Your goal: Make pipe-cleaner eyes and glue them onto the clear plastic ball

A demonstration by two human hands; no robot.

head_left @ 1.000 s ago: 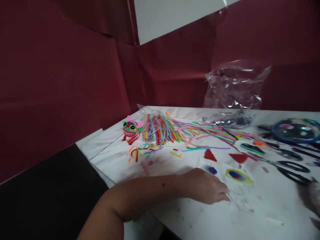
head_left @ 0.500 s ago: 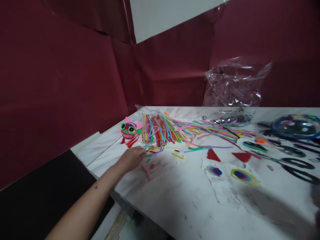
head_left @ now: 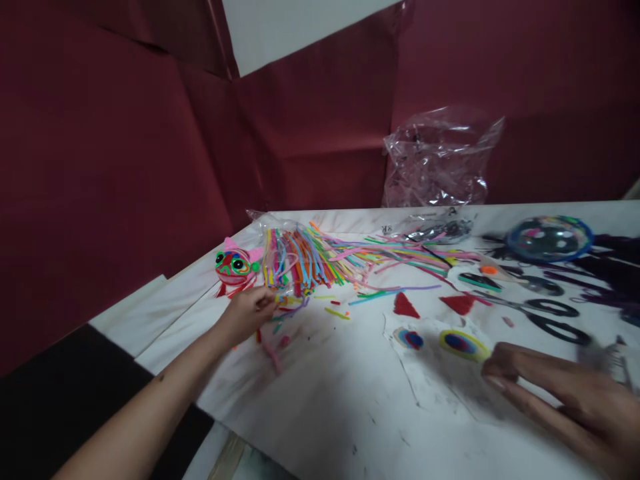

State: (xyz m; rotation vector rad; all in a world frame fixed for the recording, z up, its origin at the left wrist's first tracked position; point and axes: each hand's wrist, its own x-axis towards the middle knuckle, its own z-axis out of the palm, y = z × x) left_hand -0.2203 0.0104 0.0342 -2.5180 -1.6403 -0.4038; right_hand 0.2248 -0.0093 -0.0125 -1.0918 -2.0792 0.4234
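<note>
My left hand (head_left: 250,308) has its fingers curled together beside short scraps of coloured strips; whatever it pinches is too small to make out. A mask-like craft face (head_left: 236,268) with a red face, green-ringed eyes and pink ears lies just behind it. On the right, my right hand (head_left: 565,397) is closed in a pinch, thumb against forefinger, at the edge of a clear sheet. Anything between those fingertips is hidden. Two felt-like eye shapes rest on that sheet: a yellow-rimmed oval (head_left: 464,344) near my fingertips and a blue one (head_left: 411,339).
Many coloured pipe cleaners (head_left: 320,260) spread from a plastic bag. Two red triangles (head_left: 405,305), black-handled scissors (head_left: 550,317) and a clear dome (head_left: 549,239) lie on the white table. A crumpled clear bag (head_left: 440,160) leans against the maroon backing.
My right hand has come into view from the right, reaching the eye shapes. The whole view has turned slightly right. My left hand stays near the scraps, beside the craft face.
</note>
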